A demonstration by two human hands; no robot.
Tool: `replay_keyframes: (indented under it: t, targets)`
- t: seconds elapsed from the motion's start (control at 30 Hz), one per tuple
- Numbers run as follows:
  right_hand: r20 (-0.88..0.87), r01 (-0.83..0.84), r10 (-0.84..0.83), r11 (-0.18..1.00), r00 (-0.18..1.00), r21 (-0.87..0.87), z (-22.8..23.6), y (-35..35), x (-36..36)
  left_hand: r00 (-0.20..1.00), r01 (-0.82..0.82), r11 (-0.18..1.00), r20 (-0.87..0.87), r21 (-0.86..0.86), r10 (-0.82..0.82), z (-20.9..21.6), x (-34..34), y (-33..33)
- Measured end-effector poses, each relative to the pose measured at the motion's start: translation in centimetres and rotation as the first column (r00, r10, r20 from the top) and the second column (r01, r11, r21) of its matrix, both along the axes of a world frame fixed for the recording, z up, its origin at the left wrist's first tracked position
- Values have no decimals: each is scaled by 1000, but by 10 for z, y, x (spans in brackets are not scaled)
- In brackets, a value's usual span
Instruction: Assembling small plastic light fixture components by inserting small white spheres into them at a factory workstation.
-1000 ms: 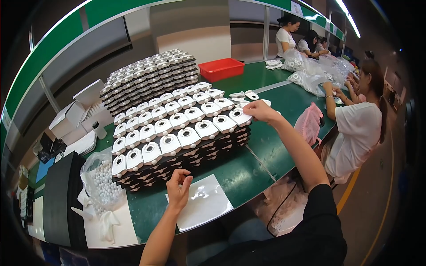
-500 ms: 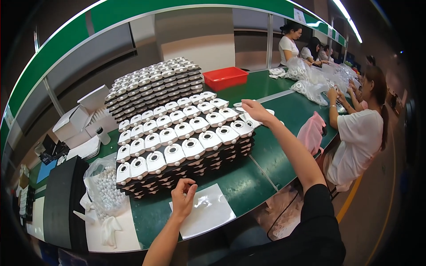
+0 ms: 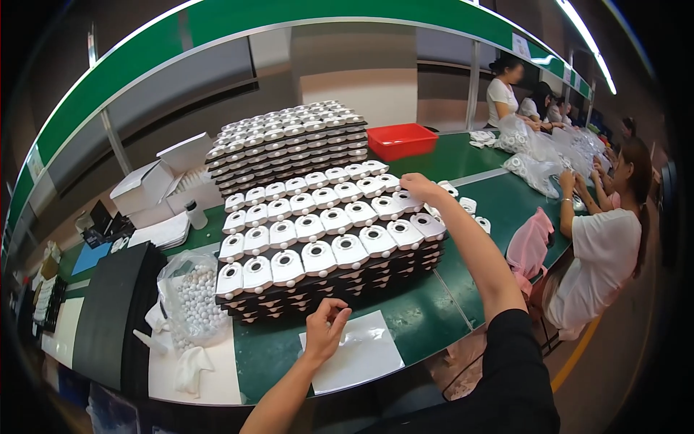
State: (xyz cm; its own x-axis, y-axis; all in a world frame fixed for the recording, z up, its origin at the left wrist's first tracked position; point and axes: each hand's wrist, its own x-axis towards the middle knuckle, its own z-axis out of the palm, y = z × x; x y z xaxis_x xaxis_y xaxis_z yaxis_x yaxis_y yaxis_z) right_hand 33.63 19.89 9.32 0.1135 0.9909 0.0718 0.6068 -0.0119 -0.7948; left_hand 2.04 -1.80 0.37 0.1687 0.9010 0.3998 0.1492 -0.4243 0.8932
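White plastic housings (image 3: 316, 258), each with a round dark-rimmed hole and a small white ball at its end, sit in rows on a stack of black trays (image 3: 340, 289). At the right end of the rows, my right hand (image 3: 423, 189) is closed with its fingers bent down at a white housing (image 3: 408, 202), the fingertips partly hidden. Several loose white housings (image 3: 468, 205) lie on the table beside that hand. My left hand (image 3: 327, 331) hovers at the near side of the stack, loosely curled, thumb apart, nothing seen in it. Below it lies a clear plastic sheet (image 3: 361, 354).
Behind stands another stack of filled trays (image 3: 289, 137), with a red bin (image 3: 401, 141) to its right. On the left are a bag of white balls (image 3: 202, 300), black foam sheets (image 3: 119, 311) and a white box (image 3: 148, 188). Co-workers (image 3: 593, 253) sit along the right, near a pink bag (image 3: 530, 242).
My right hand has moved from the loose housings leftward to the right end of the rows. The left hand stays near the stack's front. The view has shifted slightly.
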Motion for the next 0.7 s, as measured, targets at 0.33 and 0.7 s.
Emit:
replay_keyframes:
  t: [0.33, 0.7]
  targets:
    - [322, -169, 61, 932, 945, 321, 4, -26, 16, 996, -73, 994, 65, 79, 68, -1, 0, 2]
    - [615, -318, 284, 946, 736, -57, 5, -9, -54, 998, -66, 994, 30, 92, 63, -6, 3, 4]
